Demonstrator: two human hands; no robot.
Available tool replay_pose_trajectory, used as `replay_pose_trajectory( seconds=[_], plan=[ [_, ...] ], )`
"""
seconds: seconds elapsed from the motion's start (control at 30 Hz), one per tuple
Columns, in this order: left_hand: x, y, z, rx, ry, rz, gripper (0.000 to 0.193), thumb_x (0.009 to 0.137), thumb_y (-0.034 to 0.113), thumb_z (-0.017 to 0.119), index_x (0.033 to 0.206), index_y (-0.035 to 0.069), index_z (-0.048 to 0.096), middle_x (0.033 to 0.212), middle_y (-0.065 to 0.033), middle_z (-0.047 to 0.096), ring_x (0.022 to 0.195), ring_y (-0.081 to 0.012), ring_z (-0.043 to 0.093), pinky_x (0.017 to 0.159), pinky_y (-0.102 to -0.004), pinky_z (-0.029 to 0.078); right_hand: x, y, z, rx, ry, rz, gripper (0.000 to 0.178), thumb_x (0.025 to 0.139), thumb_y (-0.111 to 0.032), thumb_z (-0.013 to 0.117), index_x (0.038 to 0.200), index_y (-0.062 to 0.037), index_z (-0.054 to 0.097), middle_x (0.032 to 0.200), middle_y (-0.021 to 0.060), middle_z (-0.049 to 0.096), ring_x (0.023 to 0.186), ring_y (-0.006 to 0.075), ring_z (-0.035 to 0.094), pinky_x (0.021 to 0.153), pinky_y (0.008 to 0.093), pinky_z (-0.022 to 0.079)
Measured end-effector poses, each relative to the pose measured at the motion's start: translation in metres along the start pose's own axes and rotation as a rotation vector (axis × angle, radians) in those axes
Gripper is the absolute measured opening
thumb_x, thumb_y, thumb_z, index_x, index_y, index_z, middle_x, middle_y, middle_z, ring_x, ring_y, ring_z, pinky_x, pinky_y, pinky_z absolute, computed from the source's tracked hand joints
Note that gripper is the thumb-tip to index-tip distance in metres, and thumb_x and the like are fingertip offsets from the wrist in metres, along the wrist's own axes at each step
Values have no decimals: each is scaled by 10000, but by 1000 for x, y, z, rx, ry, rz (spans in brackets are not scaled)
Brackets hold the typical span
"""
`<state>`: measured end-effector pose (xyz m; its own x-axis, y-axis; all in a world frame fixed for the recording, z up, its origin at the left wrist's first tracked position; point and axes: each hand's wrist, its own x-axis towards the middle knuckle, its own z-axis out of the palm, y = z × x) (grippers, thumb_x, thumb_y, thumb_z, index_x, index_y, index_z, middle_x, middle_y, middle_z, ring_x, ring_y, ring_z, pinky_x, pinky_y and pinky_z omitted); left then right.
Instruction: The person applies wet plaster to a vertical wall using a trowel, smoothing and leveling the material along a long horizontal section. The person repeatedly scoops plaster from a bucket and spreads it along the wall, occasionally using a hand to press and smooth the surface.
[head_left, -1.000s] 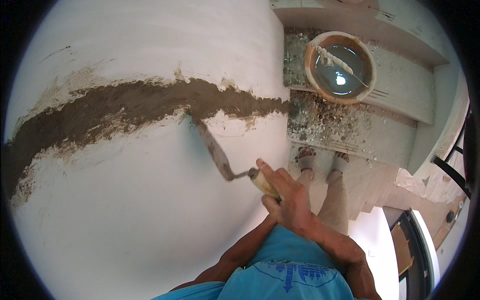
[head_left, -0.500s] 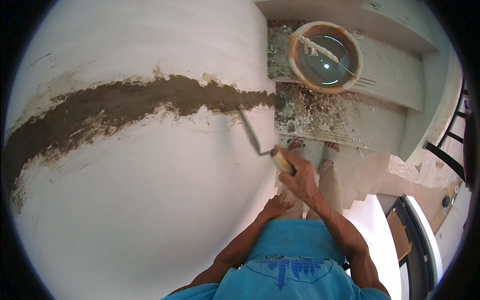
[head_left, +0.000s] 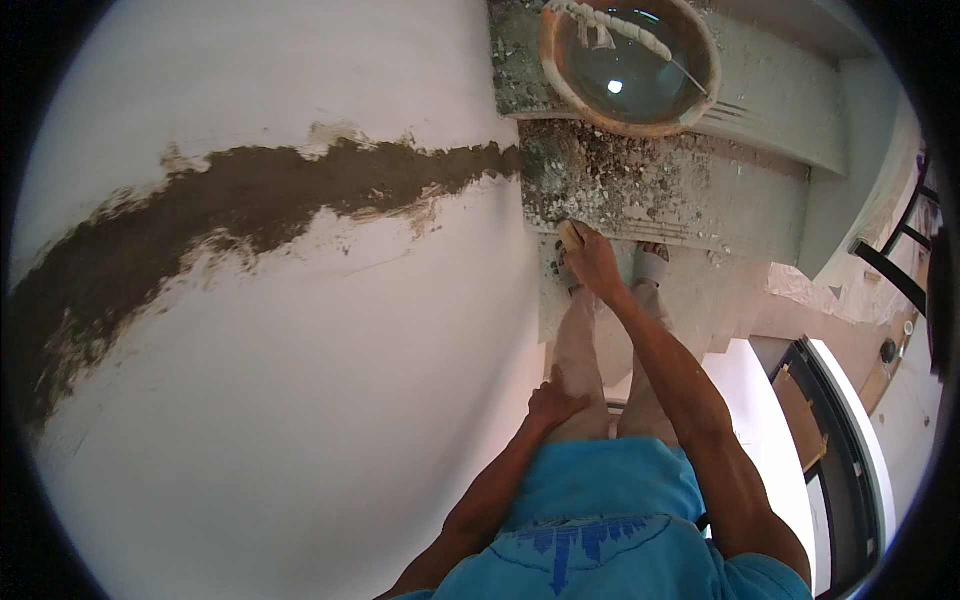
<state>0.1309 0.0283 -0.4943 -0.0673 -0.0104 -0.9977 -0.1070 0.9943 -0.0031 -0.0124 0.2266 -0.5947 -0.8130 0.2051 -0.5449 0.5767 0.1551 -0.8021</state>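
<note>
My right hand [head_left: 592, 258] is closed round the wooden handle of a trowel [head_left: 570, 236], low over the front of a littered step. I cannot make out the trowel's blade against the grey debris. My left hand [head_left: 556, 402] lies on my left thigh with its fingers resting along the trouser leg, holding nothing. To the left, a rough band of brown wet mortar [head_left: 270, 190] runs across the white wall [head_left: 300, 390] and ends at the wall's edge by the steps. Loose crumbs of rubble [head_left: 585, 170] lie on the step beyond my right hand.
A round tub [head_left: 551, 75] of cloudy water stands on the stairs ahead, with a whitish wrapped stick [head_left: 625, 30] across its top. My feet are on a lower step [head_left: 700, 285]. A black railing [head_left: 890, 275] and a dark-framed opening [head_left: 850, 480] are at the right.
My right hand has carried the trowel away from the wall's mortar band, forward and right to the littered step. The view has shifted forward and down; my left hand stays on the thigh.
</note>
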Motion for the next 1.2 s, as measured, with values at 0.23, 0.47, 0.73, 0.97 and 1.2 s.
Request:
replay_pose_trajectory(
  seconds=[0.23,0.47,0.73,0.97,1.2],
  plan=[
    [19,13,0,-52,145,-24,1305,624,605,778,1549,-114,202,1250,-304,648,1145,-416,651,969,-440,522,28,6,32,73,30,-53,702,727,-73,645,1415,8,533,1163,276,680,1048,371,670,924,398,519],
    [24,6,-1,-151,173,-6,1295,614,578,809,1562,-71,212,1248,-306,642,1149,-433,638,990,-448,505,24,-16,61,28,29,-15,761,734,-67,638,1476,-14,480,1250,231,673,1136,285,655,991,326,484],
    [23,8,-9,-124,170,-9,1277,612,587,818,1552,-59,241,1274,-319,620,1160,-443,627,991,-456,503,8,-31,46,115,-98,67,748,704,-33,634,1445,-23,536,1144,248,675,1010,261,662,897,343,507],
    [24,4,-15,-67,171,5,1257,631,656,796,1530,-34,252,1274,-323,617,1143,-452,635,963,-487,518,-14,-17,29,262,40,-53,768,683,-21,668,1441,-56,552,1158,266,641,1018,303,641,875,363,512],
    [35,-3,-23,-39,220,73,1202,677,688,769,1534,6,276,1293,-289,606,1172,-452,609,992,-510,496,-51,-9,-15,65,-141,-52,528,751,-147,708,1268,-50,662,1046,225,706,851,385,699,783,451,538]
  ],
)
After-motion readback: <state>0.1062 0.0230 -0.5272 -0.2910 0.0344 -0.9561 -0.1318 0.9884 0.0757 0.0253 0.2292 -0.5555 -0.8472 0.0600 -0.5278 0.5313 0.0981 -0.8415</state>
